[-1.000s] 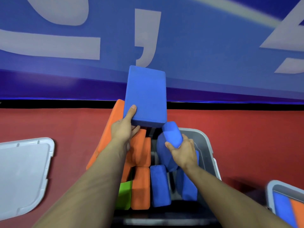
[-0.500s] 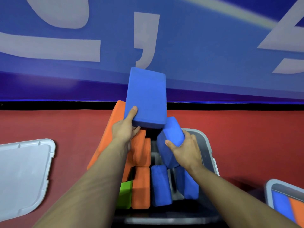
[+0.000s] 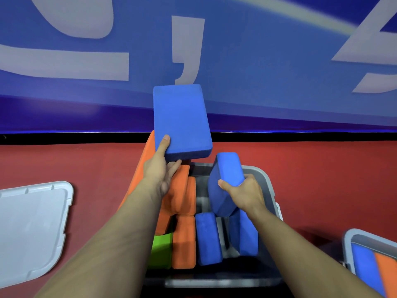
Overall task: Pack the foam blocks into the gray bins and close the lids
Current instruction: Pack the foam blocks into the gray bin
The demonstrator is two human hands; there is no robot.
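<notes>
My left hand (image 3: pixel 160 168) grips a flat blue block (image 3: pixel 181 121) mid-frame, above the gray bin (image 3: pixel 268 183); my right hand (image 3: pixel 247 192) clutches another blue block (image 3: pixel 223 181) inside it; the bin is part-filled; its lid (image 3: pixel 32 229), lower left, is still off.

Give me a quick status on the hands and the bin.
Left hand holds flat blue block above bin. Right hand grips second blue block, lowering into gap. Bin part full; lid off, left.

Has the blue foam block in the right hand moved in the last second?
Yes. The blue foam block in the right hand rose and tilted toward the gray bin's far rim.
</notes>
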